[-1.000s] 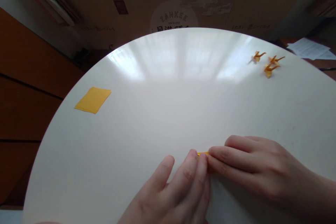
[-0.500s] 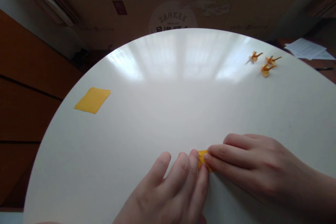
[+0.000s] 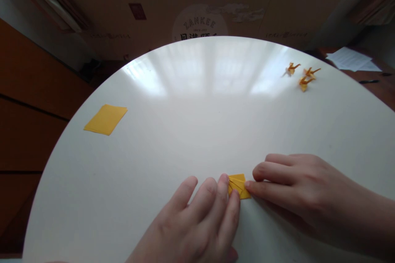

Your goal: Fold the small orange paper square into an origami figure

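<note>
A small folded piece of yellow origami paper (image 3: pixel 241 181) lies on the white table, with crease lines and layered flaps on its upper face. My left hand (image 3: pixel 197 222) holds its left side down with the index and middle fingertips, while the other fingers rest spread on the tabletop. At the paper's right edge is my right hand (image 3: pixel 296 185), its index fingertip on the edge and the other visible fingers curled. The right thumb is hidden beneath the hand. Part of the paper is covered by the left fingertips.
A stack of yellow square paper (image 3: pixel 105 120) lies at the table's left. Three folded paper cranes (image 3: pixel 304 83) stand at the far right. Beyond the round edge of the table (image 3: pixel 197 131) are printed sheets (image 3: pixel 352 58) and a dark pen-like object (image 3: pixel 369 81) on a brown surface.
My right fingers have drawn back rightward to the paper's edge, baring more of its folded face. My left fingers still press on it. The whole view has shifted slightly.
</note>
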`<state>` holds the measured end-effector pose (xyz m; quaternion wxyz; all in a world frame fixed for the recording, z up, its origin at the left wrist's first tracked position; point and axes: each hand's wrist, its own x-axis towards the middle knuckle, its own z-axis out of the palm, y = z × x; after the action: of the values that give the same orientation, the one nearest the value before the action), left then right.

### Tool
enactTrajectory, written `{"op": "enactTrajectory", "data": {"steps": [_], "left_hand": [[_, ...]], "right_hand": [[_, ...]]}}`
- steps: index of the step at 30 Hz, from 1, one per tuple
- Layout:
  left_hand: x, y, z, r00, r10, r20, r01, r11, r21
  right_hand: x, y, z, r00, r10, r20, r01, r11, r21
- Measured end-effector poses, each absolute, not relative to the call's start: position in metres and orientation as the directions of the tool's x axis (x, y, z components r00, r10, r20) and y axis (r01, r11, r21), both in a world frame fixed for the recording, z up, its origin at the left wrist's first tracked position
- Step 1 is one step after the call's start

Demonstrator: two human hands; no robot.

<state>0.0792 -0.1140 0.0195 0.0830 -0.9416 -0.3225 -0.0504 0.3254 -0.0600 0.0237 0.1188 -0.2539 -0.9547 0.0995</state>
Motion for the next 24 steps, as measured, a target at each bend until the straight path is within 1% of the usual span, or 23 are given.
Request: {"op": "enactTrajectory", "data": {"steps": [3,8,15,17,20,24], "left_hand": [[0.08,-0.109,0.022,0.789,0.601,0.127,0.612,-0.788,-0.075],[0.084,-0.099,0.028,0.778,0.627,0.045,0.627,-0.779,0.025],[0.082,-0.096,0.028,0.77,0.635,0.067,0.635,-0.772,0.021],[0.082,-0.097,0.028,0.775,0.628,0.07,0.628,-0.778,0.022],[0.082,-0.101,0.028,0.777,0.623,0.09,0.624,-0.781,0.021],[0.083,-0.102,0.03,0.801,0.586,0.12,0.58,-0.81,0.082]], "right_hand": [[0.326,-0.06,0.023,-0.85,0.514,0.117,0.458,0.83,-0.318],[0.326,-0.061,0.023,-0.844,0.527,0.1,0.476,0.822,-0.314],[0.323,-0.065,0.025,-0.837,0.542,0.079,0.499,0.813,-0.3],[0.321,-0.067,0.025,-0.834,0.544,0.092,0.501,0.816,-0.287],[0.317,-0.069,0.022,-0.822,0.548,0.153,0.508,0.828,-0.238],[0.313,-0.069,0.018,-0.801,0.557,0.218,0.528,0.83,-0.183]]}}
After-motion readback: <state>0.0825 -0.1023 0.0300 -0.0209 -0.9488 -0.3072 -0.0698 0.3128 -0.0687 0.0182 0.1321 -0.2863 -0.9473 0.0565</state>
